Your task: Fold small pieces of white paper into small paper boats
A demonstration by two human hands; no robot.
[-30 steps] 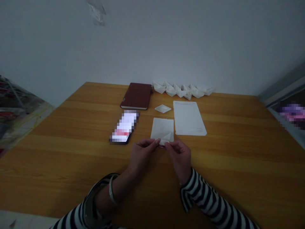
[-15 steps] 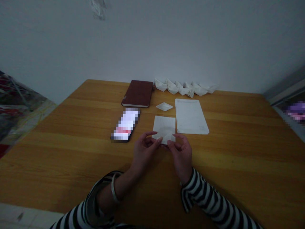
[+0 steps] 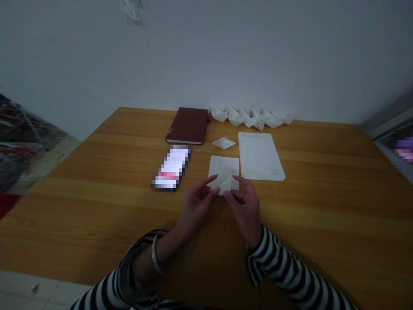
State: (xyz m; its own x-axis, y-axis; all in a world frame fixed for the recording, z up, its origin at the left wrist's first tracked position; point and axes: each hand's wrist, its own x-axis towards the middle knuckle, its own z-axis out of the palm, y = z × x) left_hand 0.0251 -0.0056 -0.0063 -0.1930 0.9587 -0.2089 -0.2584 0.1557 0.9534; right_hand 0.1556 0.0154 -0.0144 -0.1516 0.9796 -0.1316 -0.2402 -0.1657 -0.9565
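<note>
Between both hands is a small white piece of folded paper (image 3: 227,184), its near edge pinched by thumbs and fingers. My left hand (image 3: 198,200) is closed on its left side, with the index finger stretched along the top. My right hand (image 3: 245,202) grips the right side, its index fingertip at the upper corner. Just beyond the fingers a squarish white sheet of paper (image 3: 224,163) lies on the table, partly covered by the folded piece; whether the two are joined I cannot tell. Farther back lies a flat, diamond-shaped folded paper (image 3: 223,143).
A lined paper pad (image 3: 260,157) lies to the right. On the left are a phone (image 3: 172,168) with its screen lit and a dark red notebook (image 3: 187,125). Several folded paper boats (image 3: 251,118) stand in a row by the wall (image 3: 226,51) on the wooden table (image 3: 106,172).
The folded paper between my fingers now shows a raised, pointed flap on the right. My fingertips have shifted slightly upward along it. The view has moved a little.
</note>
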